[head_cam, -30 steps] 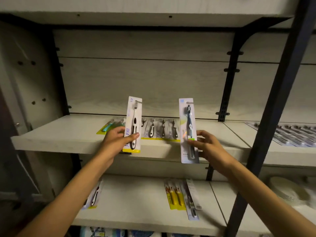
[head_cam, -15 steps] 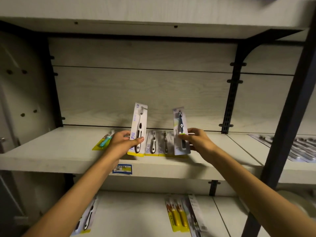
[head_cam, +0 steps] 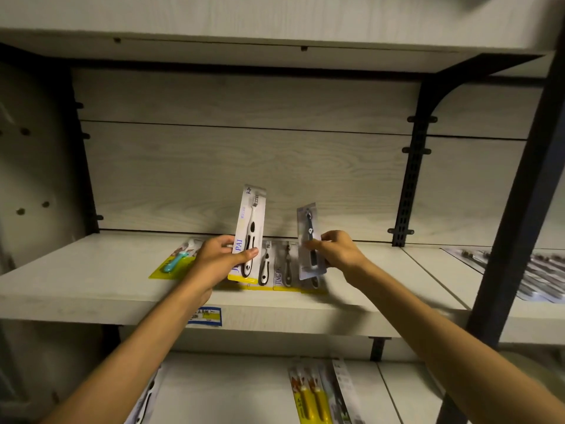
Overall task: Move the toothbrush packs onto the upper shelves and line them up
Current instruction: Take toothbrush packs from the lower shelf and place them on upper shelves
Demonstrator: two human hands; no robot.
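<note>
My left hand (head_cam: pixel 218 257) grips a white toothbrush pack with a yellow bottom edge (head_cam: pixel 250 228), held upright over the upper shelf (head_cam: pixel 91 289). My right hand (head_cam: pixel 334 250) pinches a grey pack with a dark toothbrush (head_cam: pixel 308 237), also upright, a little to the right. Between and under them, flat packs with black-and-white brushes (head_cam: pixel 276 267) lie side by side on the shelf. A pack with a turquoise brush (head_cam: pixel 174 263) lies flat to the left of my left hand.
On the lower shelf lie yellow packs (head_cam: pixel 308 396), a pale pack (head_cam: pixel 344 390) and one at the left (head_cam: pixel 146 402). A black upright post (head_cam: pixel 516 221) stands at the right, with more packs (head_cam: pixel 538 273) beyond it. Another shelf board (head_cam: pixel 275 29) hangs overhead.
Both hands have carried their packs up and back, from the shelf's front edge to above the row lying on the upper shelf. The right pack now tilts back and looks shorter.
</note>
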